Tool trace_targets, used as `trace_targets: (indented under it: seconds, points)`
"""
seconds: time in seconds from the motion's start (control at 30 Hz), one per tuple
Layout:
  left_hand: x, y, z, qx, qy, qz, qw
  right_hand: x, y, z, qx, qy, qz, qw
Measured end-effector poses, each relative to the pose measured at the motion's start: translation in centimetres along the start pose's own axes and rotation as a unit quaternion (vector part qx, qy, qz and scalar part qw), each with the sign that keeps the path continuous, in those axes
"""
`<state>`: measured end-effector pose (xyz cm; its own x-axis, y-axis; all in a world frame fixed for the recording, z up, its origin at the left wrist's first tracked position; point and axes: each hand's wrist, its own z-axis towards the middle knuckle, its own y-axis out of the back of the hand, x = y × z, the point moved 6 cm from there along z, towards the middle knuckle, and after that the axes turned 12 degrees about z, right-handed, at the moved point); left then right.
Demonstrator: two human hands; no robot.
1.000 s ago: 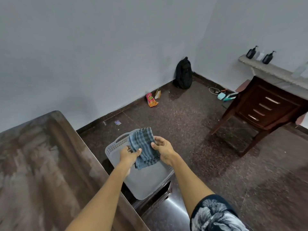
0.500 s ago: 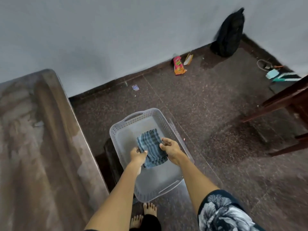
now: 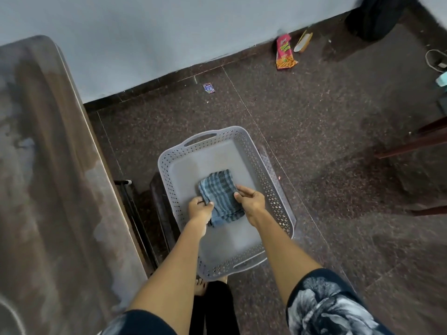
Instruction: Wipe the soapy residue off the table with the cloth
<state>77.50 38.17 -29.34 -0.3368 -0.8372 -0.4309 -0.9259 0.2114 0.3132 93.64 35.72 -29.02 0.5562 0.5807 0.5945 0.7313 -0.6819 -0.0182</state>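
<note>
Both hands, left [image 3: 200,209] and right [image 3: 250,200], gripped the folded cloth [image 3: 221,194] over the basket [image 3: 266,170]; the counter [image 3: 48,189] at frame left looked soapy and unwiped.

The worktop [image 3: 43,189] runs off the left and bottom edges, its soapy streaks smeared by blur. The left hand [image 3: 200,210] and right hand [image 3: 251,201] cover the near corners of the cloth [image 3: 221,193]. A black bag [image 3: 377,18] is cut by the top edge, and the basket [image 3: 271,180] hides most of the bare feet [image 3: 200,286].

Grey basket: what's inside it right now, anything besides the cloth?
Only the folded checked cloth shows inside the grey basket, gripped by the left hand and right hand. The floor beneath cloth and hands is covered.
</note>
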Motion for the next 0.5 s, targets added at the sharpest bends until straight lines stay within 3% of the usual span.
trace_targets:
  seconds: [0.23,0.5]
  points:
    - [-0.7,1.3,-1.4,-0.071,-0.022,-0.011,0.997,0.5,0.6,-0.5,-0.028,0.029,0.003,0.999]
    - [-4.1,3.6,-4.9,-0.070,-0.060,-0.014,0.996,3.9,0.2,-4.1,-0.020,0.049,0.026,0.998]
